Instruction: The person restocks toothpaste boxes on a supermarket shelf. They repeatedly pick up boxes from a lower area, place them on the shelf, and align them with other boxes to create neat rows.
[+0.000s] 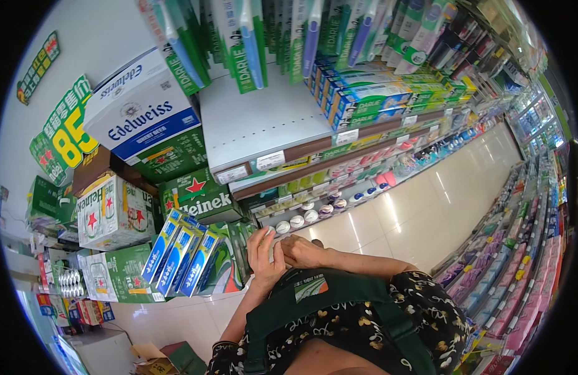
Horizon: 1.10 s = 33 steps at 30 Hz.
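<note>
My left hand is raised in front of my body, its fingers pointing up and a little apart. Close beside it, my right hand has its fingers curled in; whether anything is inside them cannot be seen. Both hands are near the front end of a shelf unit. Left of my hands, several blue, white and yellow toothpaste boxes lean in a row on a stack of green cartons. On the shelf ahead, hanging toothbrush packs line the top above a bare grey shelf board.
Stacked toothpaste boxes fill the shelf's right part. A white and blue beer carton and a white and green beer carton stand at left. Another shelf of pink packs runs along the right. Tiled floor lies between.
</note>
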Available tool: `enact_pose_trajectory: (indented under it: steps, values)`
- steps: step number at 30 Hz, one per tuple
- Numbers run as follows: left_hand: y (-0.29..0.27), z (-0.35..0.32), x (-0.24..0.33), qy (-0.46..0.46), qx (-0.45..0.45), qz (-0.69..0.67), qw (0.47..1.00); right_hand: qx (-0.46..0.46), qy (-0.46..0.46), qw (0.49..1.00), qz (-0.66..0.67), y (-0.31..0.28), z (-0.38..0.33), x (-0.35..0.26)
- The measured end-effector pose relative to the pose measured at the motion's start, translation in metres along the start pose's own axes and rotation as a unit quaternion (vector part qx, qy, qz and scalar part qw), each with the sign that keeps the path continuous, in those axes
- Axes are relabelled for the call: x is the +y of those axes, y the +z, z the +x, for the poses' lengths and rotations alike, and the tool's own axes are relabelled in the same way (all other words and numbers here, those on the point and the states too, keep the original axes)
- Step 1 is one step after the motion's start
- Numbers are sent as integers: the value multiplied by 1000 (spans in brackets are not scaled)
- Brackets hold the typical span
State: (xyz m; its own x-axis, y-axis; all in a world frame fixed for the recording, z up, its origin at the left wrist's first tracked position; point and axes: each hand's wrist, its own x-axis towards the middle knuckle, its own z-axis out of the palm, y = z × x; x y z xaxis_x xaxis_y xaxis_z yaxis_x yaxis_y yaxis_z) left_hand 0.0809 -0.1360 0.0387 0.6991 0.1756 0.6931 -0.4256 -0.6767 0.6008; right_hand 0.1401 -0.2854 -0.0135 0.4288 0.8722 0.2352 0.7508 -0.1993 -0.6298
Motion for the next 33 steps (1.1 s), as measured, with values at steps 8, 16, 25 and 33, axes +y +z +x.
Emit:
enact_pose_trajectory:
  steps: [8, 16, 25, 33]
  values:
    - [41, 29, 23, 5, -24, -40, 999, 130, 19, 991, -31, -51, -24, 15]
    - [109, 168, 51, 6, 31, -41, 999, 465, 25, 805, -368, -289, -26, 78]
    - [175, 223, 58, -123, 22, -16, 992, 339, 61, 800, -491, -357, -28, 96]
    - [117, 208, 45, -216, 26, -251, 943, 421, 131, 896, -56, -315, -18, 62]
